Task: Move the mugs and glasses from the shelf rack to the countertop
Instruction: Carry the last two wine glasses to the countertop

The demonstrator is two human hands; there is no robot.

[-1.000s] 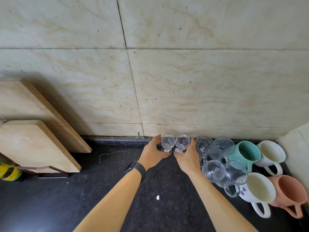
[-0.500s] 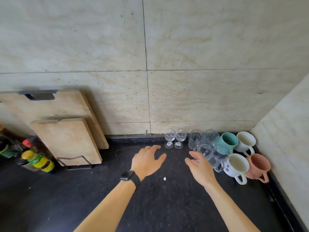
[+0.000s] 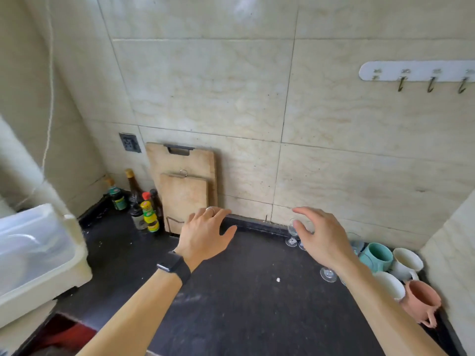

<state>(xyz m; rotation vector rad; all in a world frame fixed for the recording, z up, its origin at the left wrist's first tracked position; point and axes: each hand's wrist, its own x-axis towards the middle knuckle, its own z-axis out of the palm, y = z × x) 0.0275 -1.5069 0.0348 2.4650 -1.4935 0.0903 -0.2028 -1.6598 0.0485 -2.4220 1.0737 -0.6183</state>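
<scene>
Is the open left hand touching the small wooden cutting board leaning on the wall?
Cannot tell. In the head view the left hand overlaps the small wooden cutting board's lower right corner; it looks raised and nearer the camera, but no gap shows.

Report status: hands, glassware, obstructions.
Left hand open, empty. Right hand open, empty. Mugs and glasses on countertop. Nothing in the way.

Middle of counter (image 3: pixel 244 312): lying open as a wide dark stretch, only a small white speck (image 3: pixel 277 279) sitting on it.
Right side: mugs (image 3: pixel 377 255) and glasses (image 3: pixel 291 235) crowding the far right corner, reaching along the right wall.
Far left: bottles (image 3: pixel 147 214) and two cutting boards (image 3: pixel 183 196) standing against the wall, closing that corner.
Near left: a white tub (image 3: pixel 38 253) taking up the counter's edge.
Hands: both hovering empty, fingers (image 3: pixel 218 214) spread, over the open stretch.
</scene>
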